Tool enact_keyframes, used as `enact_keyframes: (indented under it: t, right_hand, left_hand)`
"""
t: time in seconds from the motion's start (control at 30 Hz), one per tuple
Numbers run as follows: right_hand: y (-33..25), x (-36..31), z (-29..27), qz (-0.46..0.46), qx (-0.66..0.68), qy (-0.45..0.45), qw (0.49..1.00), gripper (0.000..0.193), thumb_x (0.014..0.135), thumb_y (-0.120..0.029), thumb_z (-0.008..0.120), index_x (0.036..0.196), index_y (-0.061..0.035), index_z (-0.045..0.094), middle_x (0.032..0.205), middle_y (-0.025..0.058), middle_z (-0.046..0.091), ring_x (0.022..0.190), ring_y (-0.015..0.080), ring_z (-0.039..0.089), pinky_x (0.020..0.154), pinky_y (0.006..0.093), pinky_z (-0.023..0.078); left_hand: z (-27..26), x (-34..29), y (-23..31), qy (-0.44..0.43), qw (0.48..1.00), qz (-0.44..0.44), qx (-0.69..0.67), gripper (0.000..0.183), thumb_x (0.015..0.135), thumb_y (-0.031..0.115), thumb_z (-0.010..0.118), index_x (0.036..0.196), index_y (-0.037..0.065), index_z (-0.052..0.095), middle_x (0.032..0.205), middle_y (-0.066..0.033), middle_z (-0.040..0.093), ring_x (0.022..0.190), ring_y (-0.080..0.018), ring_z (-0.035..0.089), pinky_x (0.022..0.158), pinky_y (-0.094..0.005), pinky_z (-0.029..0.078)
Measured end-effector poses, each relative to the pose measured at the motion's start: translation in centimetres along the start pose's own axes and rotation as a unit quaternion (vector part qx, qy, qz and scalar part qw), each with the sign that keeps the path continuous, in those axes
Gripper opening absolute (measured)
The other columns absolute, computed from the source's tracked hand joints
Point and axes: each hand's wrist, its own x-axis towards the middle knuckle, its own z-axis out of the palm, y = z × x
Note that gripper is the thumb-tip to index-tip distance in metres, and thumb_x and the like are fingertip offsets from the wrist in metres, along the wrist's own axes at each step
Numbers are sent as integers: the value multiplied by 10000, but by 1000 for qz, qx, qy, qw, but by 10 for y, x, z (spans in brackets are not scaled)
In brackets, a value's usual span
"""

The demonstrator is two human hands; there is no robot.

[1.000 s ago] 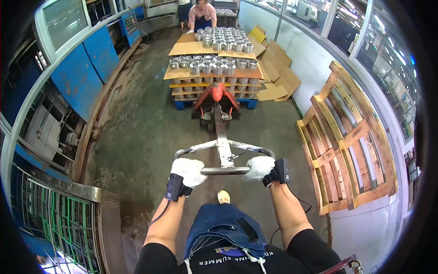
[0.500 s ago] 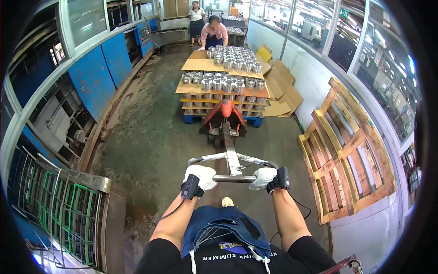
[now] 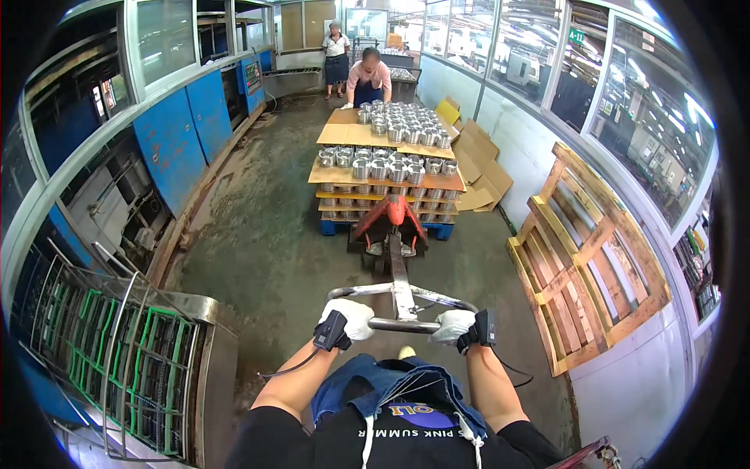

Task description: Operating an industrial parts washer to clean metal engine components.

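Both my hands wear white gloves with a dark device strapped at each wrist. My left hand (image 3: 349, 318) is closed on the left side of the loop-shaped metal handle (image 3: 401, 301) of a pallet jack. On the right side of the same handle, my right hand (image 3: 453, 327) is wrapped round the bar. The handle's shaft runs forward to the red pallet jack body (image 3: 396, 209). Beyond it stands a blue pallet (image 3: 328, 227) bearing several layers of shiny cylindrical metal parts (image 3: 397, 170), with brown cardboard sheets (image 3: 337, 134) between them. The jack's forks are hidden.
A co-worker (image 3: 370, 76) leans over the load's far end; another person (image 3: 337, 56) stands behind. Wooden pallets (image 3: 578, 262) lean against the right wall, past folded cardboard (image 3: 478, 160). A wire rack (image 3: 133, 367) is at near left, blue cabinets (image 3: 168, 144) farther along.
Load and handle sit slightly lower in the picture. The left rack and cabinets have shifted right, and the leaning pallets slightly left. Both hands keep their grip; my visible shoe has shifted.
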Motion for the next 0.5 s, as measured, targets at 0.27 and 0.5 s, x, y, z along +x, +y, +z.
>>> enact_keyframes:
  t: [0.27, 0.5]
  right_hand:
    - [-29, -94, 26, -59, -21, 65, 996, 384, 680, -455, 626, 844, -129, 744, 767, 116, 704, 752, 305, 676, 799, 385, 510]
    - [-26, -167, 56, -60, -39, 13, 997, 347, 690, -464, 623, 852, -186, 753, 770, 101, 710, 769, 293, 690, 969, 416, 437]
  left_hand:
    - [-24, -87, 41, -32, 999, -5, -3, 169, 705, 248, 596, 733, 137, 722, 683, -115, 683, 696, -314, 694, 678, -422, 556]
    - [-14, -160, 95, 14, 999, -16, -49, 206, 733, 307, 641, 684, 111, 675, 644, -155, 647, 632, -352, 663, 629, -459, 530]
